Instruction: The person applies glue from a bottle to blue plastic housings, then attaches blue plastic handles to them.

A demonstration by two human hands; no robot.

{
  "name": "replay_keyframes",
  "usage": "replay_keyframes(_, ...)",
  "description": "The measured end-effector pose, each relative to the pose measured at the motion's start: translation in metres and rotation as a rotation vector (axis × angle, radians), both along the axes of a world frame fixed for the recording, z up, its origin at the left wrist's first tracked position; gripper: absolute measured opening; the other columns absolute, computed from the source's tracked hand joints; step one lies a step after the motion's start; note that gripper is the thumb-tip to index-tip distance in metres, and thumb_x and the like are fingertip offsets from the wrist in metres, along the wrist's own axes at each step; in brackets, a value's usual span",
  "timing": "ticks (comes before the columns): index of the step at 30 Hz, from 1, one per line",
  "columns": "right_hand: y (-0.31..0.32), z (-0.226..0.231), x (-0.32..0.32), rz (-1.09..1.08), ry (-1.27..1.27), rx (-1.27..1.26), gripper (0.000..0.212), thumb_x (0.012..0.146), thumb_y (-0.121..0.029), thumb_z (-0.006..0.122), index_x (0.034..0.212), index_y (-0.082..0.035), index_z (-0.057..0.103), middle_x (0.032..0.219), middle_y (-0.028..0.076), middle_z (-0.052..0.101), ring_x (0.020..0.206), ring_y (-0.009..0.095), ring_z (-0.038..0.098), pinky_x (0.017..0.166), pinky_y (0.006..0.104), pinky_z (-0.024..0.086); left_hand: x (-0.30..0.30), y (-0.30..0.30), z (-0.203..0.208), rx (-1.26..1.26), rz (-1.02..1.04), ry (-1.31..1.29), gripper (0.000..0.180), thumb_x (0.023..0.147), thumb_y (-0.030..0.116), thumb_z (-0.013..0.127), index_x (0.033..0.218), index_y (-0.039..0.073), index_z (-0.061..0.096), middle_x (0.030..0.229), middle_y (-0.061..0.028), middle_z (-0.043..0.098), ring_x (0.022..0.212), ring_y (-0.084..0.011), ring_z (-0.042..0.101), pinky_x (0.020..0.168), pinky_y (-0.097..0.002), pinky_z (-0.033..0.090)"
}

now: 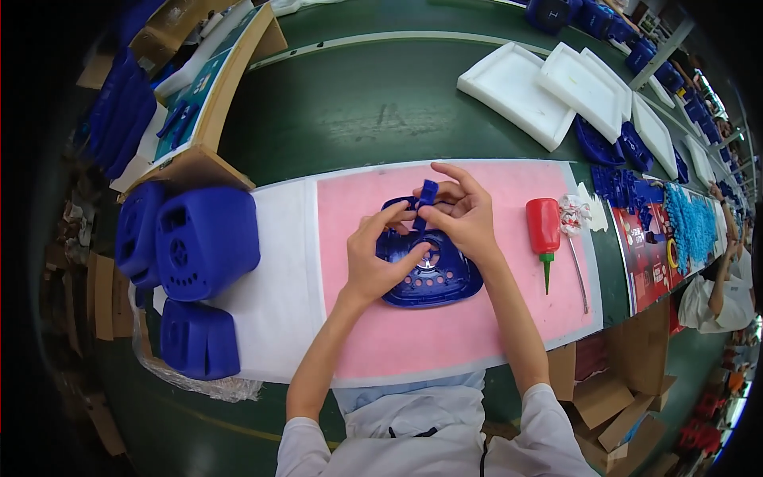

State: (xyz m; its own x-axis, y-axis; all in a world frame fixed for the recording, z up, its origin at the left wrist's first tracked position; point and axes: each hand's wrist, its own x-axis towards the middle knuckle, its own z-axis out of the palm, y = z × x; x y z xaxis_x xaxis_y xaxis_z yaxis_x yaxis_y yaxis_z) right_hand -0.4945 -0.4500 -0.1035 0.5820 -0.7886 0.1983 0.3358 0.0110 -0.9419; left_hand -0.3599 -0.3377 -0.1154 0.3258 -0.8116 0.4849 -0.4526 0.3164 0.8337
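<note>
A small blue plastic strip [427, 199] is pinched between the fingers of my right hand [463, 215], with its upper end pointing up. The fingertips of my left hand [383, 250] close in on the lower part of that strip from the other side. Under both hands lies a blue plastic housing [429, 290], hollow side up, with a row of round holes near its front edge. It rests on a pink mat [397, 346]. My fingers cover part of the housing's far side.
Blue housings [208, 242] stand at the left beside a wooden-edged shelf [226, 87]. A red bottle with a green nozzle [544, 230] and a thin metal rod [579, 274] lie at the right. White trays [517, 91] lie at the far right; a person [719, 294] works beyond.
</note>
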Motion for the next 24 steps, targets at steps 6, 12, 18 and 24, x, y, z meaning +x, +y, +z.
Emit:
replay_keyframes(6,0.009,-0.01,0.004,0.019,-0.022,-0.064,0.037,0.078,0.006,0.074,0.112,0.005,0.06,0.104,0.016,0.068,0.092,0.019,0.068,0.082,0.029,0.057,-0.001,-0.006,-0.004,0.018,-0.039,0.256,0.04,0.076,-0.007,0.074,0.114,-0.003,0.061,0.095,-0.0077,0.068,0.086,-0.0138,0.064,0.078,-0.0259,0.052)
replay_keyframes(12,0.017,-0.003,0.006,0.018,0.007,-0.172,0.019,0.079,0.007,0.072,0.097,0.006,0.067,0.103,0.015,0.069,0.095,0.019,0.067,0.085,0.0309,0.055,0.004,-0.006,-0.013,0.074,-0.013,0.506,0.021,0.074,-0.005,0.075,0.09,-0.001,0.062,0.089,-0.0061,0.064,0.078,-0.0145,0.065,0.072,-0.0246,0.053)
replay_keyframes(18,0.01,0.011,-0.003,-0.037,0.194,-0.578,0.021,0.075,0.0,0.07,0.095,0.002,0.068,0.094,0.012,0.07,0.088,0.02,0.065,0.078,0.0317,0.051,0.007,-0.01,-0.004,-0.171,0.165,0.014,0.019,0.069,-0.006,0.072,0.08,0.004,0.061,0.089,-0.0091,0.07,0.079,-0.0198,0.067,0.069,-0.0295,0.053)
replay_keyframes(24,0.005,0.037,-0.017,0.023,0.376,-0.576,0.024,0.074,-0.012,0.074,0.092,0.002,0.069,0.084,0.012,0.069,0.077,0.022,0.066,0.068,0.0308,0.051,0.014,-0.006,-0.002,-0.306,0.178,-0.551,0.017,0.066,0.0,0.072,0.077,0.004,0.06,0.092,-0.0098,0.072,0.082,-0.025,0.068,0.068,-0.0351,0.054)
